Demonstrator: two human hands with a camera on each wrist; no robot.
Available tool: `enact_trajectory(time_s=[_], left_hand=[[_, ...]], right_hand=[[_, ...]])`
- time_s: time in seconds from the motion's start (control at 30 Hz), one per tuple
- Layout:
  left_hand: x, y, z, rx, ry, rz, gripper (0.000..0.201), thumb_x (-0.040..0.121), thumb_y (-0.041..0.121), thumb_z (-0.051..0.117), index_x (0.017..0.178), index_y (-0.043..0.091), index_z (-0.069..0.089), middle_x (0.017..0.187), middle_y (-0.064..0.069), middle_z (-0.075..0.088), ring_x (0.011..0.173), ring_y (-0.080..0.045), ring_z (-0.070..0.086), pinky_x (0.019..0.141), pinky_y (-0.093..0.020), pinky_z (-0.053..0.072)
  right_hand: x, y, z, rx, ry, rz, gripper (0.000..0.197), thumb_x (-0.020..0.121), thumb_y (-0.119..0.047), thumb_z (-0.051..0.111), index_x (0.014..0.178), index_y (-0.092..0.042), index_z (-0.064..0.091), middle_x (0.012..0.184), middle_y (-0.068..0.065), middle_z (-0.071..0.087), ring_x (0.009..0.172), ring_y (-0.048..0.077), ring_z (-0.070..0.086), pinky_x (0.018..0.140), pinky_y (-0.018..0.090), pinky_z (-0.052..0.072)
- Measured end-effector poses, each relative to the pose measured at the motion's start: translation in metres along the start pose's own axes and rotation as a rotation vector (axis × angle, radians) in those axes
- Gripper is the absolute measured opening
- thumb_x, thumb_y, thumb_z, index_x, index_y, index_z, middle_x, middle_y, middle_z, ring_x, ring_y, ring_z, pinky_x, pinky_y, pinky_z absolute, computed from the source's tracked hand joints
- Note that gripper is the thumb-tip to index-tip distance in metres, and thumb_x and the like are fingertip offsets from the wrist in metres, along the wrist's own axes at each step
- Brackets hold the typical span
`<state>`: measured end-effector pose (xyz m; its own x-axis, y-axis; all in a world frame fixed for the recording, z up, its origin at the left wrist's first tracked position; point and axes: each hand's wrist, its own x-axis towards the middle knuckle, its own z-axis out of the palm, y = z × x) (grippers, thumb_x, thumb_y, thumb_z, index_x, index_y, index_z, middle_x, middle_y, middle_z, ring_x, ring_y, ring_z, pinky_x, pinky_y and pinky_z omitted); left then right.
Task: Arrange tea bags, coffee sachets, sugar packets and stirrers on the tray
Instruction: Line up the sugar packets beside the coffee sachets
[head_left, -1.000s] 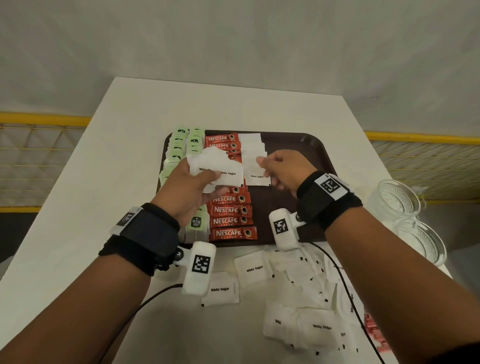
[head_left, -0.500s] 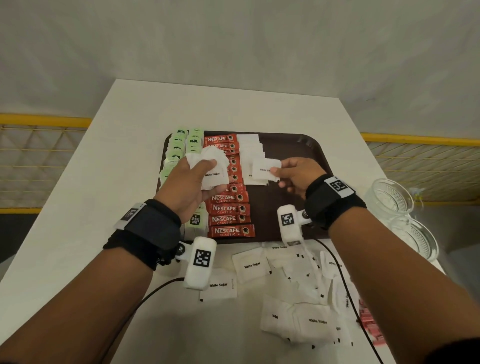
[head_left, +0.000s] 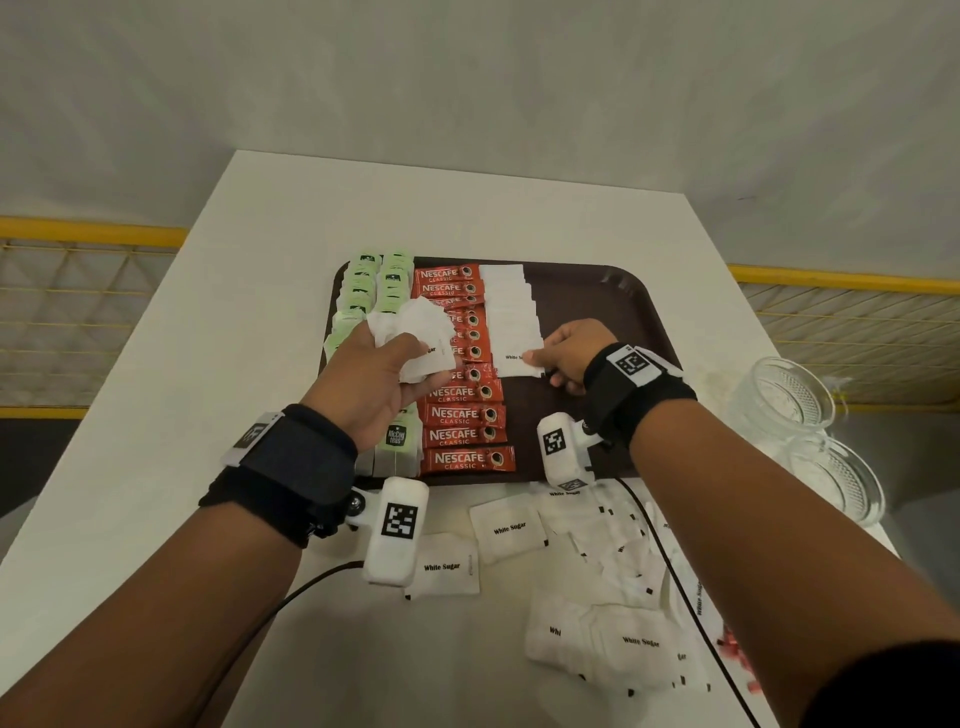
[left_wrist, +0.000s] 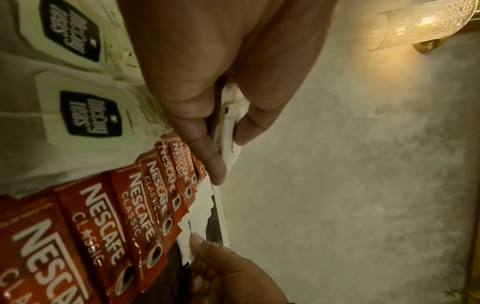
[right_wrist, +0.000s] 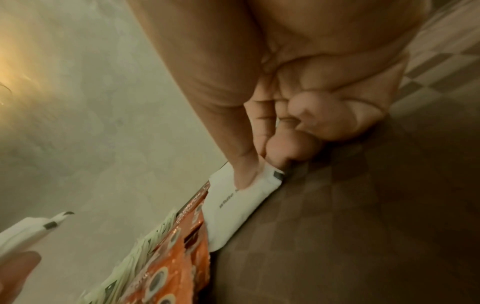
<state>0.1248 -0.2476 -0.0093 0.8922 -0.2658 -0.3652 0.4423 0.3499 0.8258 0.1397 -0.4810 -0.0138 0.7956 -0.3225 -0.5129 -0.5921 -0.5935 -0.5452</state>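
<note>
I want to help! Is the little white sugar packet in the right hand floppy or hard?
Probably soft: the sugar packet looks puffy and bends under the right hand. Likely light, since a thumb-and-finger pinch holds it. The left hand holds a crumpled bunch.

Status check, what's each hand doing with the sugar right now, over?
Left hand grips a bunch of sugar packets above the coffee sachets. Right hand pinches one packet down at the sugar row's near end. Nothing in the way.
</note>
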Motion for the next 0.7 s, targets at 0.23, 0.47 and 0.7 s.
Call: enact_trajectory(time_s=[0.23, 0.47, 0.7], left_hand=[[0.0, -0.003, 0.006, 0.076, -0.025, 0.032, 0.054, 0.088, -0.002, 0.067, 0.135, 0.015, 0.048, 0.13, -0.008, 0.06, 0.111, -0.026, 0.065, 0.077, -0.032, 0.06], [-0.003, -0.006, 0.025, 0.083, -0.081, 0.039, 0.041, 0.091, 0.001, 0.064, 0.128, 0.014, 0.053, 0.123, -0.009, 0.066, 0.105, -0.025, 0.069, 0.075, -0.031, 0.061], [-0.006, 0.001, 0.014, 0.019, -0.05, -0.008, 0.036, 0.101, 0.011, 0.051, 0.135, 0.016, 0.045, 0.124, -0.012, 0.064, 0.098, -0.029, 0.073, 0.078, -0.033, 0.061]], right_hand=[[-0.03, -0.021, -0.009, 0.036, -0.007, -0.244, 0.033, 0.09, -0.043, 0.063, 0.096, -0.012, 0.063, 0.082, 0.003, 0.065, 0.063, 0.013, 0.055, 0.057, 0.025, 0.048], [-0.047, -0.032, -0.003, 0.167, -0.157, -0.344, 0.018, 0.08, -0.02, 0.077, 0.09, -0.014, 0.064, 0.082, 0.01, 0.069, 0.073, 0.017, 0.065, 0.061, 0.027, 0.052], [-0.034, 0.001, -0.017, 0.617, -0.068, -0.183, 0.027, 0.083, -0.004, 0.072, 0.108, -0.001, 0.064, 0.078, 0.01, 0.067, 0.058, 0.011, 0.06, 0.055, 0.02, 0.052]])
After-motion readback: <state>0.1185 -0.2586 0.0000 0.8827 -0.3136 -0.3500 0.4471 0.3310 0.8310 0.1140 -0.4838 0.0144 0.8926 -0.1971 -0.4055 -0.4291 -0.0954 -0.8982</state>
